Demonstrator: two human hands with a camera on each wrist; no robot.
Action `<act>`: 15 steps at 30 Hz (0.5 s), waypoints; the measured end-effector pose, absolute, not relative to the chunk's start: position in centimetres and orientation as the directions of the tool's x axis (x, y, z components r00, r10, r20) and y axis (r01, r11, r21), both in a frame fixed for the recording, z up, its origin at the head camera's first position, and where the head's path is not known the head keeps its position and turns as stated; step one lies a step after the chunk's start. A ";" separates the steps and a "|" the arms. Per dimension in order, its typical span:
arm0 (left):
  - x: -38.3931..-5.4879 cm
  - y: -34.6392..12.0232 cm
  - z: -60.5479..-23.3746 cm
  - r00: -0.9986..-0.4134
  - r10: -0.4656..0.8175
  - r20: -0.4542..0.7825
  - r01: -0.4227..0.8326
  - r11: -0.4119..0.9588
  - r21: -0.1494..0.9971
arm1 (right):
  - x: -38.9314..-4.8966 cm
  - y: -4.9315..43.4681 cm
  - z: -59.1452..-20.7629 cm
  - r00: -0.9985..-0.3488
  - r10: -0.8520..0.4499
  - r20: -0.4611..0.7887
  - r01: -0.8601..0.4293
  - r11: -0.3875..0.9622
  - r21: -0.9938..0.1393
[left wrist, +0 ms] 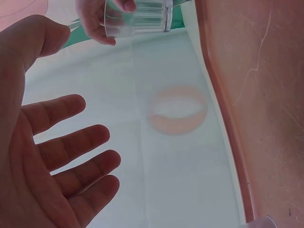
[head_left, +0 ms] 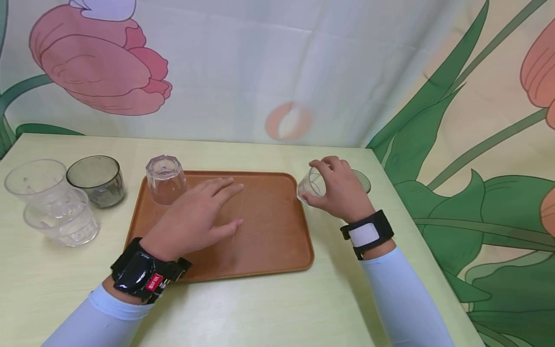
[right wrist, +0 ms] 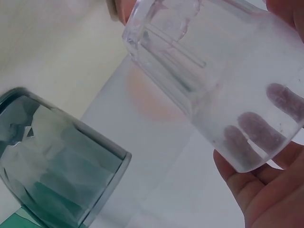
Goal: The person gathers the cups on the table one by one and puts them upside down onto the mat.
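My right hand (head_left: pixel 340 190) grips a clear faceted tumbler (head_left: pixel 311 185) beside the tray's right edge. In the right wrist view, fingertips show through the wall of that clear tumbler (right wrist: pixel 204 90) near its rim. Just past this hand stands a smoky tumbler (head_left: pixel 362 180), partly hidden in the head view; the right wrist view shows more of the smoky tumbler (right wrist: pixel 61 156). Over the brown tray (head_left: pixel 269 241), my left hand (head_left: pixel 195 219) is spread with nothing in it. An upside-down clear tumbler (head_left: pixel 165 180) sits at the tray's far left corner, near the left hand.
Left of the tray stand two clear tumblers (head_left: pixel 34 179) that overlap in view, with another smoky tumbler (head_left: pixel 101 185) beside them. The pale table (head_left: pixel 243 313) meets a flower-printed curtain (head_left: pixel 225 82) at the back and right.
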State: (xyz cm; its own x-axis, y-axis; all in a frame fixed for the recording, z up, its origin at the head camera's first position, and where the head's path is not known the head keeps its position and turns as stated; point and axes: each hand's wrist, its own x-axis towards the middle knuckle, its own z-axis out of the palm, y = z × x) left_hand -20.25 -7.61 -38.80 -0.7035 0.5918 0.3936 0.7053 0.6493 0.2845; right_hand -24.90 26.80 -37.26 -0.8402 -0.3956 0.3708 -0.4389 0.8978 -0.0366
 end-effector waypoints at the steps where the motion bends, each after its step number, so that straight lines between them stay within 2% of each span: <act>1: -20.2 -7.6 -38.8 -0.704 0.591 0.393 0.704 0.650 0.286 | -24.8 26.7 -37.2 -0.838 -0.399 0.372 -0.443 0.896 -0.037; 15: -20.3 -7.7 -38.8 -0.709 0.582 0.398 0.700 0.649 0.297 | -24.3 25.7 -36.6 -0.812 -0.428 0.396 -0.474 0.880 -0.021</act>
